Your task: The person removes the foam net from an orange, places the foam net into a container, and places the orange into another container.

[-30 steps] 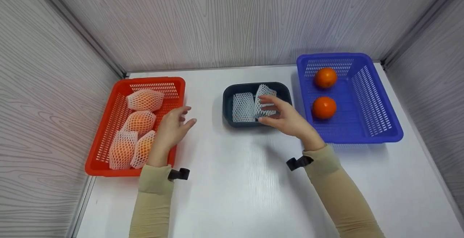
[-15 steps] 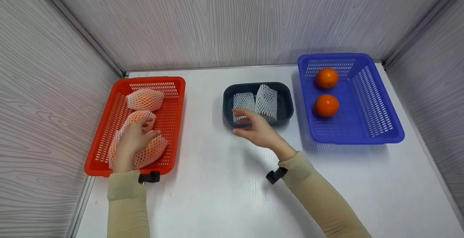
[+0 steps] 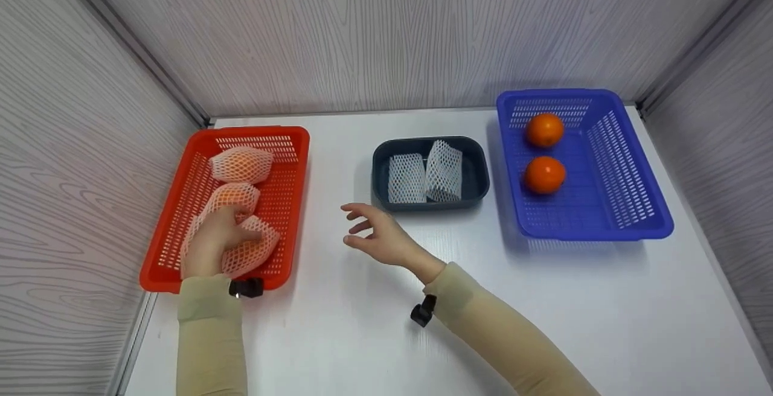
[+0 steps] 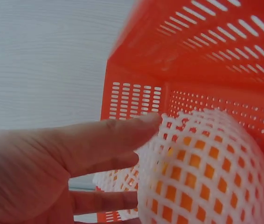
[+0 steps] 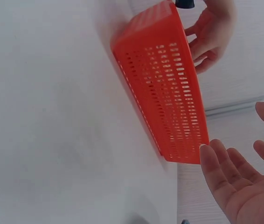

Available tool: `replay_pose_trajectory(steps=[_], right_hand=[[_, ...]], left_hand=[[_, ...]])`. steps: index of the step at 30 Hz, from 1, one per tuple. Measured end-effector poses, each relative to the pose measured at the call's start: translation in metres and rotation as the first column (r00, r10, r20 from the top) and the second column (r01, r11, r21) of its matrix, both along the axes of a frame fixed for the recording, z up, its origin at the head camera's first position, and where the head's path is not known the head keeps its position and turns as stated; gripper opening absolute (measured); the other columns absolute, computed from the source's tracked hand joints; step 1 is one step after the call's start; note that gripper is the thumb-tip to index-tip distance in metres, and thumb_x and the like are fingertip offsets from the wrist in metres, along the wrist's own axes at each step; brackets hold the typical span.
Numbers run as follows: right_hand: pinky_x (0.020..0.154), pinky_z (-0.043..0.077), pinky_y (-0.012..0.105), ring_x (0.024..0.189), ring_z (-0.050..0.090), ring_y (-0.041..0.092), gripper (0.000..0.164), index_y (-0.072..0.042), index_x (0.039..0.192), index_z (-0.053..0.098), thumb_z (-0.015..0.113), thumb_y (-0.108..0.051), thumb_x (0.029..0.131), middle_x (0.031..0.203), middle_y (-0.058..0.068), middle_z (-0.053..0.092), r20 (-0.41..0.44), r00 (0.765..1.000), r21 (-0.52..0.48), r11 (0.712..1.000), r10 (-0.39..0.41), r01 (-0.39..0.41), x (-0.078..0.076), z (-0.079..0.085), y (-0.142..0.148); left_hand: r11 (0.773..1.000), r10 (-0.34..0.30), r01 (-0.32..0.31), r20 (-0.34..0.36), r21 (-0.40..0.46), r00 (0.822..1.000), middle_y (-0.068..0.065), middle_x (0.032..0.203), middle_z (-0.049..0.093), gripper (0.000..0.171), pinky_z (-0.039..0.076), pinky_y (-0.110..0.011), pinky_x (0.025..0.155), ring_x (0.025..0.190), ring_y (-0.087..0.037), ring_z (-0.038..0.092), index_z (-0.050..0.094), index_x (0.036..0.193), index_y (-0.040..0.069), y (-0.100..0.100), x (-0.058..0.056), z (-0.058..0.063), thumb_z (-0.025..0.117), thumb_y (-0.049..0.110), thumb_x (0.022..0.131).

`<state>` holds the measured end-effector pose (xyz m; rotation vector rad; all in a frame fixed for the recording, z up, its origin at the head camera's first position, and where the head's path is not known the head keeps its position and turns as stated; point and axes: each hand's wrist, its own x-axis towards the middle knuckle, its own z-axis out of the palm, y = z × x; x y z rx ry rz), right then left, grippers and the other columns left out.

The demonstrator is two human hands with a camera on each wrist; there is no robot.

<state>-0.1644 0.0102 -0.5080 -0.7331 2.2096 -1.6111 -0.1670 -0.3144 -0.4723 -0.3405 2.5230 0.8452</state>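
Observation:
My left hand (image 3: 214, 236) reaches into the red basket (image 3: 299, 203), with its thumb and straight fingers at a net-wrapped orange (image 4: 202, 179). In the left wrist view, the thumb (image 4: 122, 133) reaches the edge of the white netting, and parts of the other fingers are hidden behind it. My right hand (image 3: 386, 239) hovers above the white table in front of the dark box (image 3: 475, 185), with parted fingers and nothing held. More net-wrapped oranges lie in the red basket, including one at its back (image 3: 241, 165); others are partly covered by the left hand.
Two folded foam nets, a left one (image 3: 406, 178) and a right one (image 3: 444, 171), lie in the dark box. A blue basket (image 3: 604, 233) on the right holds two bare oranges, one behind (image 3: 545, 130) the other (image 3: 545, 174). Grey wood-grain walls (image 3: 362, 34) enclose the table.
My left hand has moved left into the red basket, then lower onto a net-wrapped orange. From above the dark box, my right hand has moved left and toward me. The nearer bare orange has shifted slightly.

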Motion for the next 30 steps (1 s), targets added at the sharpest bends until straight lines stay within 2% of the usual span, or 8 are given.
replay_pose_trajectory(steps=[6, 14, 17, 19, 22, 24, 26, 30], right_hand=[[0.083, 0.053, 0.032, 0.104, 0.065, 0.019, 0.054, -0.01, 0.141, 0.049, 0.069, -0.011, 0.091, 0.124, 0.011, 0.057, 0.046, 0.999, 0.026, 0.999, 0.022, -0.023, 0.004, -0.005, -0.013], [0.081, 0.053, 0.029, 0.103, 0.064, 0.018, 0.054, -0.01, 0.141, 0.049, 0.069, -0.012, 0.091, 0.124, 0.01, 0.057, 0.064, 0.995, 0.04, 0.996, 0.075, -0.078, 0.009, -0.008, -0.019], [0.082, 0.053, 0.028, 0.105, 0.064, 0.022, 0.053, -0.012, 0.141, 0.05, 0.069, -0.012, 0.091, 0.124, 0.009, 0.057, 0.072, 0.994, 0.044, 0.995, 0.085, -0.088, 0.009, -0.008, -0.02], [0.083, 0.052, 0.027, 0.107, 0.064, 0.024, 0.054, -0.012, 0.141, 0.05, 0.069, -0.012, 0.091, 0.125, 0.009, 0.057, 0.073, 0.993, 0.049, 0.994, 0.091, -0.094, 0.009, -0.009, -0.019], [0.083, 0.052, 0.027, 0.108, 0.063, 0.026, 0.054, -0.012, 0.141, 0.05, 0.07, -0.013, 0.091, 0.125, 0.009, 0.057, 0.075, 0.993, 0.055, 0.994, 0.094, -0.098, 0.009, -0.009, -0.018], [0.083, 0.052, 0.027, 0.108, 0.063, 0.023, 0.054, -0.012, 0.141, 0.05, 0.07, -0.013, 0.091, 0.125, 0.008, 0.057, 0.075, 0.993, 0.063, 0.993, 0.093, -0.098, 0.009, -0.01, -0.018], [0.083, 0.052, 0.028, 0.107, 0.063, 0.021, 0.054, -0.013, 0.141, 0.05, 0.07, -0.014, 0.091, 0.124, 0.007, 0.057, 0.078, 0.993, 0.065, 0.993, 0.092, -0.097, 0.009, -0.011, -0.017], [0.083, 0.052, 0.029, 0.107, 0.063, 0.02, 0.054, -0.014, 0.141, 0.05, 0.07, -0.016, 0.09, 0.124, 0.007, 0.057, 0.087, 0.992, 0.06, 0.994, 0.088, -0.093, 0.009, -0.011, -0.015]], left_hand=[[1.0, -0.017, 0.017, 0.123, 0.006, 0.992, -0.026, 0.148, 0.037, 0.085, 0.029, -0.066, 0.104, 0.13, -0.046, 0.037, 0.031, 0.151, 0.001, 0.003, -0.002, -0.001, 0.079, 0.025, 0.084], [0.998, -0.042, 0.051, 0.235, -0.032, 0.971, -0.026, 0.151, 0.032, 0.089, 0.027, -0.067, 0.104, 0.133, -0.048, 0.03, 0.029, 0.152, 0.002, 0.007, -0.012, 0.003, 0.08, 0.024, 0.082], [1.0, 0.027, -0.022, 0.272, -0.022, 0.962, -0.024, 0.154, 0.026, 0.095, 0.024, -0.066, 0.106, 0.135, -0.046, 0.026, 0.024, 0.155, 0.007, 0.008, -0.016, 0.002, 0.081, 0.022, 0.081], [0.993, 0.109, -0.116, 0.301, 0.008, 0.947, -0.023, 0.156, 0.022, 0.101, 0.026, -0.065, 0.106, 0.136, -0.044, 0.023, 0.022, 0.157, 0.014, 0.007, -0.019, 0.0, 0.084, 0.019, 0.077], [0.951, 0.258, -0.302, 0.363, 0.069, 0.895, -0.02, 0.156, 0.019, 0.108, 0.038, -0.064, 0.099, 0.132, -0.043, 0.023, 0.023, 0.157, 0.023, 0.006, -0.023, -0.004, 0.088, 0.014, 0.071], [0.936, 0.286, -0.342, 0.39, 0.081, 0.875, -0.02, 0.153, 0.019, 0.109, 0.044, -0.064, 0.092, 0.129, -0.043, 0.024, 0.025, 0.157, 0.025, 0.004, -0.027, -0.008, 0.089, 0.014, 0.069], [0.954, 0.244, -0.294, 0.398, 0.068, 0.884, -0.021, 0.153, 0.02, 0.107, 0.045, -0.064, 0.09, 0.128, -0.044, 0.025, 0.026, 0.157, 0.023, 0.002, -0.03, -0.011, 0.089, 0.016, 0.07], [0.991, 0.105, -0.127, 0.381, 0.032, 0.919, -0.022, 0.156, 0.017, 0.108, 0.037, -0.067, 0.098, 0.131, -0.044, 0.022, 0.021, 0.158, 0.018, -0.002, -0.032, -0.014, 0.088, 0.021, 0.072]])
